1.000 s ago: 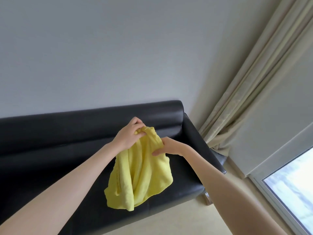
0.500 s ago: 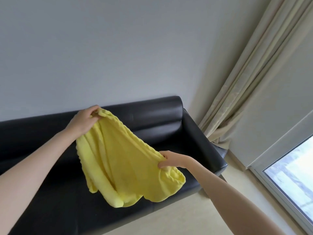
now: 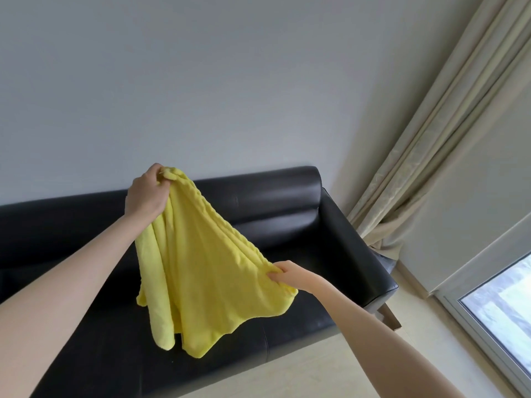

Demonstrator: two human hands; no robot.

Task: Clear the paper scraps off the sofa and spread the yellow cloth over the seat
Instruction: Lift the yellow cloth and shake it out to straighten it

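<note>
Yellow cloth (image 3: 207, 262) — soft, light, limp terry or microfibre by the look; nap fine and matte, edge rippled along the taut upper hem. Held in the air above the sofa seat (image 3: 287, 334), clear of the cushion, slung slantwise between two grips and sagging in deep folds below. Lower portion doubled over in thick rolls at the left, loose pointed corners hanging lowest.

Left hand (image 3: 146, 193) — raised high, fingers curled tight, bunching one corner into the fist. Right hand (image 3: 290, 275) — lower and nearer the armrest, thumb and fingertips pinching the hem at the opposite end.

Handling, as judged: no stiffness, no fragility, little slip; likely to drape wherever dropped and to crease unless kept under tension. Best taken at two adjacent corners, pulled apart along one edge, then lowered flat. Present grips close to that, though the left takes a wad rather than a clean corner.

Sofa — black, smooth leather-like skin, faint sheen, rounded roll back (image 3: 258, 191), boxy armrest (image 3: 353, 242). No paper scraps visible on the exposed seat.

Surroundings — plain pale wall (image 3: 201, 81), beige pleated curtain (image 3: 431, 153), light floor (image 3: 316, 369).
</note>
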